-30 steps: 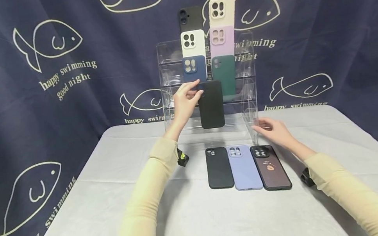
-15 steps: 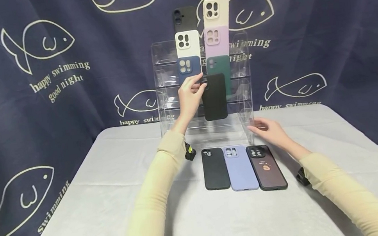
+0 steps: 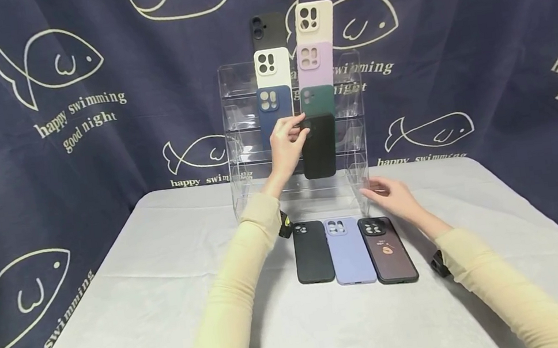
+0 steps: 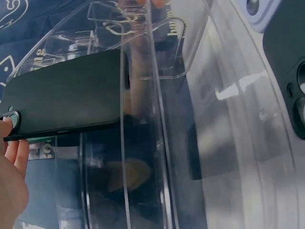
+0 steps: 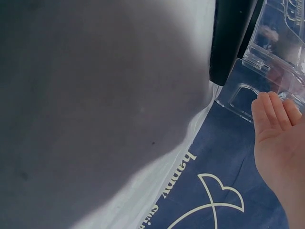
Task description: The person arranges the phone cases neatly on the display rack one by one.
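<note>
My left hand [image 3: 287,144] pinches a plain black phone case [image 3: 320,148] by its upper left corner, near the camera opening. The case stands upright at a lower shelf of a clear tiered display stand [image 3: 244,143], overlapping a green phone case [image 3: 318,99] behind it. In the left wrist view, the far end of the black case [image 4: 66,95] reaches the clear shelf lip. My right hand [image 3: 392,198] holds the stand's lower right side panel. Its fingers [image 5: 269,112] lie at that panel in the right wrist view; the thumb is hidden there.
Higher tiers carry a black case [image 3: 267,31], two white ones, a lilac case [image 3: 315,65] and a blue case [image 3: 276,116]. Before the stand lie a dark case [image 3: 312,254], a periwinkle case [image 3: 351,252] and a brownish case [image 3: 390,253]. A fish-print curtain [image 3: 100,161] hangs behind.
My left hand has moved the black case up and to the right, over in front of the green case, then slightly down. The right hand stays at the stand's side.
</note>
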### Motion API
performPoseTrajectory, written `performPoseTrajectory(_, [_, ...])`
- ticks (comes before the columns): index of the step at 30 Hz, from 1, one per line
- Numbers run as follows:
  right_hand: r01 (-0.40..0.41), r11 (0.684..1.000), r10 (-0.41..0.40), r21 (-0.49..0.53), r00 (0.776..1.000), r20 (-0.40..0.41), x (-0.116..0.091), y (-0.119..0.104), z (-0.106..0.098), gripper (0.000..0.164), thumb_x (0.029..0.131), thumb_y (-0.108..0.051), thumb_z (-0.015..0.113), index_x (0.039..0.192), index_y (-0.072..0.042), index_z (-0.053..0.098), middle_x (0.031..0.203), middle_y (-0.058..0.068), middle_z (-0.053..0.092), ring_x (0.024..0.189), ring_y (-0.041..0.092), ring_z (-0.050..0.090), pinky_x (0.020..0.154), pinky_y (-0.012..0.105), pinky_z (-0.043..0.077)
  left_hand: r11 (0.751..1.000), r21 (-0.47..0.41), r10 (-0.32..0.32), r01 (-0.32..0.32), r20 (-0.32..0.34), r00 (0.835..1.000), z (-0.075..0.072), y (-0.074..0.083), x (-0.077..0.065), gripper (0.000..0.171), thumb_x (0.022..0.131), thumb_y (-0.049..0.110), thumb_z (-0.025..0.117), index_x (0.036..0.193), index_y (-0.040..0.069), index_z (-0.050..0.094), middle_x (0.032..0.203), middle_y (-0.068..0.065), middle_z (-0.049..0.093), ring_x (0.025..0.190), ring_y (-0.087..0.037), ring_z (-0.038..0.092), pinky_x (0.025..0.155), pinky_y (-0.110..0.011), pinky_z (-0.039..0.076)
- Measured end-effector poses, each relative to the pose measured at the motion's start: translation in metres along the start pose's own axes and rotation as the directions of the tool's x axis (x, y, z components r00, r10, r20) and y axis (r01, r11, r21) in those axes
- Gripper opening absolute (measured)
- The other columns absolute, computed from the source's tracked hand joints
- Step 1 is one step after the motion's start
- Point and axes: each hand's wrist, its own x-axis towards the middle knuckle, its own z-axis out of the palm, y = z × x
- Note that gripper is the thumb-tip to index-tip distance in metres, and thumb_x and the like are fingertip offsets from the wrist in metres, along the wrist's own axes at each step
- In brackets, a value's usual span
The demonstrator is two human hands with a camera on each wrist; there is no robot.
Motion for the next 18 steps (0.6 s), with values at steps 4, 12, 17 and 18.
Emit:
performPoseTrajectory(4, [0.002,1.000,-0.002,0.003,1.000,-0.011,0.000,0.001,0.002,0.046,0.090,-0.025,0.063,0.123,0.006,0.055,0.113,0.027,0.062,0.103,0.039,0.062,0.090,0.042,0.051,1.000,0.004,-0.009,0.009,0.015,1.000,0.004,-0.003,-0.003,0.032,0.084,0.007,0.069,0.115,0.003,0.065,0.110,-0.014,0.060,0.086,-0.023,0.066,0.075,-0.013,0.054])
performPoseTrajectory(12, [0.005,1.000,-0.005,-0.006,1.000,-0.021,-0.001,0.000,0.003,0.046,0.091,-0.028,0.063,0.123,0.004,0.056,0.113,0.027,0.063,0.104,0.038,0.062,0.091,0.042,0.051,0.999,-0.007,-0.038,0.038,0.047,0.998,0.008,-0.007,-0.009,0.033,0.083,0.007,0.070,0.115,0.003,0.065,0.107,-0.014,0.062,0.085,-0.023,0.067,0.074,-0.013,0.054])
performPoseTrajectory(17, [-0.004,1.000,0.004,0.011,1.000,-0.010,0.000,0.002,0.002,0.046,0.090,-0.026,0.063,0.123,0.005,0.055,0.114,0.028,0.062,0.105,0.040,0.061,0.091,0.043,0.051,0.999,-0.023,-0.044,0.046,0.050,0.998,0.007,-0.009,-0.013,0.035,0.083,0.008,0.070,0.117,0.002,0.064,0.107,-0.014,0.062,0.087,-0.023,0.067,0.076,-0.014,0.054])
performPoseTrajectory(18, [-0.006,1.000,0.006,0.012,1.000,-0.007,0.000,0.002,0.001,0.046,0.090,-0.026,0.063,0.123,0.005,0.055,0.115,0.028,0.061,0.105,0.040,0.061,0.091,0.044,0.051,0.998,-0.031,-0.046,0.048,0.049,0.998,0.007,-0.010,-0.014,0.036,0.083,0.008,0.071,0.117,0.001,0.063,0.108,-0.014,0.062,0.088,-0.023,0.067,0.076,-0.014,0.054])
